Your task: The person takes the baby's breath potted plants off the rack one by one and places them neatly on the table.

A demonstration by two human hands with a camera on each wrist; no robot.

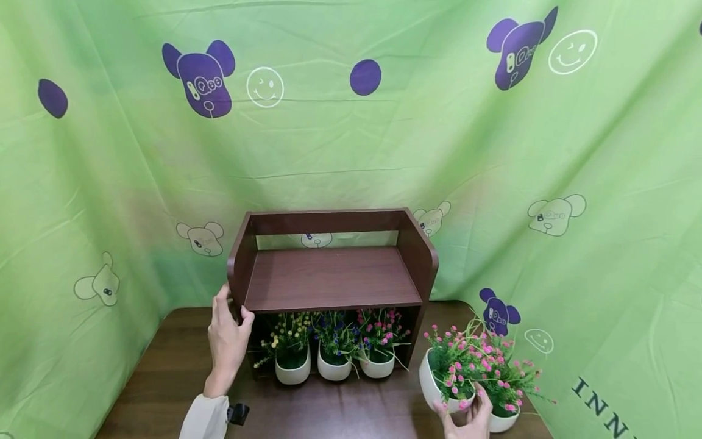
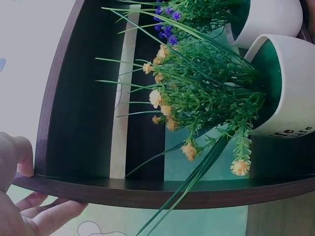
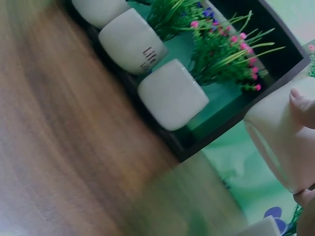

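- Head view: gripping left side panel (image 1: 244, 262) of brown shelf (image 1: 334, 274) with left hand (image 1: 227, 344); pinching pink-flowered pot (image 1: 431, 387) with right hand (image 1: 471, 425), right of shelf and beside second pink-flowered plant (image 1: 510, 384) on counter (image 1: 307, 414).
- Left wrist view: clasping panel edge between thumb (image 2: 20, 153) and fingers (image 2: 61, 215), near yellow-flowered plant (image 2: 295, 93) inside shelf.
- Right wrist view: holding same pot off counter, base turned toward camera, just beyond shelf end; three white pots (image 3: 129, 44) in row inside.

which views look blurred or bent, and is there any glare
Head view: mostly sharp, with a faint sheen on the brown wood-grained table; left wrist view: straight edges of the dark brown wooden shelf bow, apparently from lens distortion; right wrist view: the table's grain looks smeared, while the white rounded pots in the shelf look clearer.
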